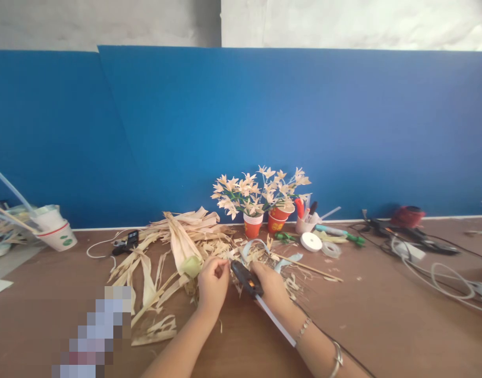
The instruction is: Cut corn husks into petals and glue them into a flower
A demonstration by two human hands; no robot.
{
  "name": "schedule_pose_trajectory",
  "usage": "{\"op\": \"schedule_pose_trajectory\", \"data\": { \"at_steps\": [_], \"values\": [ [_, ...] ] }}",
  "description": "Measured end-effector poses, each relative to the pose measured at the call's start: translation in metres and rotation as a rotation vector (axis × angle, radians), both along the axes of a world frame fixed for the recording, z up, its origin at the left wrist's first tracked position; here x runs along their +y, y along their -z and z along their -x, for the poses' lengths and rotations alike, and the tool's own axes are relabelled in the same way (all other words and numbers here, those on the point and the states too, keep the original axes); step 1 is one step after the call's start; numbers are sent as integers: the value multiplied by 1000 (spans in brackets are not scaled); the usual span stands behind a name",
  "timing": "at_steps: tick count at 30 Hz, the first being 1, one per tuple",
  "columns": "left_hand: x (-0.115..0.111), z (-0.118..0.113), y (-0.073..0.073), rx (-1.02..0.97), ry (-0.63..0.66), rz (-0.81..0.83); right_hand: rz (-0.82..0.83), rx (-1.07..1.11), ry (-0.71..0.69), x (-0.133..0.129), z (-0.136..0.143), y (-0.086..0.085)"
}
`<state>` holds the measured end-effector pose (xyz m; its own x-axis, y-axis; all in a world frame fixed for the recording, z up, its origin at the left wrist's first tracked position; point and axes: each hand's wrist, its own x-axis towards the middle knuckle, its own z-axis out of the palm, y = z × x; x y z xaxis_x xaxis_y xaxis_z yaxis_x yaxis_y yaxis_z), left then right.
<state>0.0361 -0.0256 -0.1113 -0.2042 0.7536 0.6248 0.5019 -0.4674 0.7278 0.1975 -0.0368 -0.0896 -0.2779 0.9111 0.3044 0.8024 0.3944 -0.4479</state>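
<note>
My right hand point(270, 283) is wrapped round a black hot glue gun point(247, 278), with a white glue stick point(275, 320) jutting from its back end. The gun's nozzle points toward my left hand point(214, 281), whose thumb and fingertips are pinched together. Whatever lies in that pinch is too small to make out. Just beyond both hands spreads a pile of dried corn husks point(181, 241), with a pale green piece point(191, 266) beside my left hand. Behind the pile, cream husk-like flowers point(244, 191) stand in red paper cups point(253, 227).
A roll of white tape point(311, 241), a clear tape roll point(331, 249) and a cup of tools point(304, 224) lie right of the flowers. Cables point(433, 273) tangle at the right. A tilted white cup point(59, 235) stands at the left. A blue panel point(241, 126) backs the table.
</note>
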Motion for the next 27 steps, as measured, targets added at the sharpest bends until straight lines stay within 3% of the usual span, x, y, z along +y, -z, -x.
{"op": "schedule_pose_trajectory", "data": {
  "at_steps": [10, 15, 18, 22, 24, 27],
  "values": [
    [-1, 0, -3, -71, 38, 34, -16, 51, 5, 0, -3, 1],
    [0, 1, 2, -146, 142, 115, 103, 313, 64, 11, -14, 7],
    [2, 0, 7, -118, 203, 167, 100, 417, 42, 12, -21, -3],
    [4, 1, 9, -131, 205, 260, 91, 143, -201, -1, -29, -29],
    [6, 4, 9, -226, 178, 306, 104, -25, -141, -4, -40, -37],
    [9, 7, 6, -378, 141, 312, 211, -147, 122, 2, -73, -37]
  ]
}}
